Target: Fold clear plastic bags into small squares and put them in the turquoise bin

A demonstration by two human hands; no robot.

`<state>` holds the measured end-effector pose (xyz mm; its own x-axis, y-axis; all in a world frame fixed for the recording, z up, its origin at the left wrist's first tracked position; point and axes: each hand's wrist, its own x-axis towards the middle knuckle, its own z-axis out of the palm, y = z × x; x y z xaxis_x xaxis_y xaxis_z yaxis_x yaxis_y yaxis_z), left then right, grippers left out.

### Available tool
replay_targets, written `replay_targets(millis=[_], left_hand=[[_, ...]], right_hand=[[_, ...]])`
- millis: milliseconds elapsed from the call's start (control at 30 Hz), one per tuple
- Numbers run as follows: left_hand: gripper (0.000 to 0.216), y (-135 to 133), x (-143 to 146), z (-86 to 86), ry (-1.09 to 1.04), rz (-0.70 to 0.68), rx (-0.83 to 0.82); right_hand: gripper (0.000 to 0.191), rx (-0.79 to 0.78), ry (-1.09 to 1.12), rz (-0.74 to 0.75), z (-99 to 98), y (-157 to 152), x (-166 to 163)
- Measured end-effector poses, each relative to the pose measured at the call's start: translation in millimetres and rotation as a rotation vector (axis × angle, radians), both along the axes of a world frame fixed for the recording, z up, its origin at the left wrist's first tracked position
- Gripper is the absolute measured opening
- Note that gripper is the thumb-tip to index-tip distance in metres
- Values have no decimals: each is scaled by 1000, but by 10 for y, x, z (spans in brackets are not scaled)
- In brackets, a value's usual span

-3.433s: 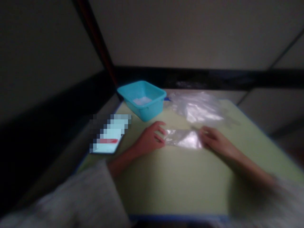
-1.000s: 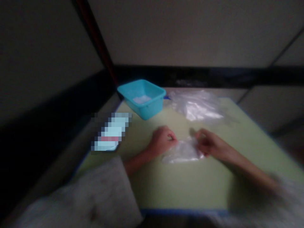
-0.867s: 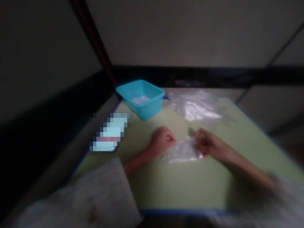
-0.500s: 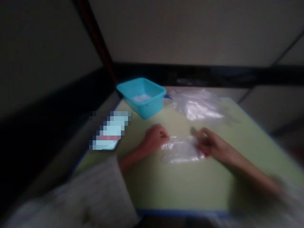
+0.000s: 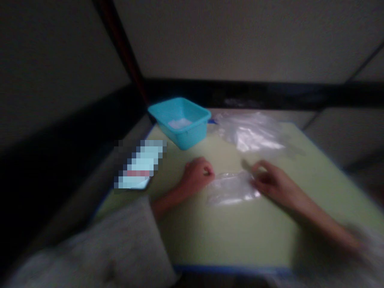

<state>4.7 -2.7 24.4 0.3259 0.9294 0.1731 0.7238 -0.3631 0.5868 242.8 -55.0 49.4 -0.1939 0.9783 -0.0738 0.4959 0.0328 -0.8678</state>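
A small clear plastic bag (image 5: 231, 189) lies flat on the pale green table (image 5: 228, 232) between my hands. My left hand (image 5: 196, 176) is curled into a loose fist at the bag's left end, fingers pinched on its edge. My right hand (image 5: 270, 180) is closed on the bag's right end. The picture is dim and blurred.
A turquoise tub (image 5: 181, 121) with something white inside stands at the table's far left. A heap of clear plastic bags (image 5: 250, 132) lies at the far middle. A lit phone screen (image 5: 138, 166) rests at the left edge. The table has a blue rim.
Both hands went from lying flat on the stretched bag to pinching its ends; the bag has been crumpled, then drawn out flatter again. My left hand shifted slightly left.
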Motion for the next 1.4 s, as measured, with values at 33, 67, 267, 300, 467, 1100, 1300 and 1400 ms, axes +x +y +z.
replay_targets(millis=[33,67,267,300,467,1100,1300,1400], left_hand=[[13,0,1,-2,2,0,0],[13,0,1,-4,3,-1,0],[12,-6,7,12,7,-2,-12],[12,-8,8,17,7,-3,-15],[12,-9,4,30,4,2,-24],[7,-1,2,-67,-69,-6,70],[13,26,14,-102,-108,15,105],[15,36,5,-82,-109,18,112]], right_hand=[[26,14,-26,2,-4,3,5],[24,28,-49,7,-9,7,9],[17,99,-128,33,-12,17,-7],[16,113,-141,29,-10,15,-15],[12,174,-180,32,-20,17,-44],[23,607,-592,63,-108,-17,-70],[56,712,-728,379,-255,-88,-198],[59,687,-777,382,-333,-98,-199]])
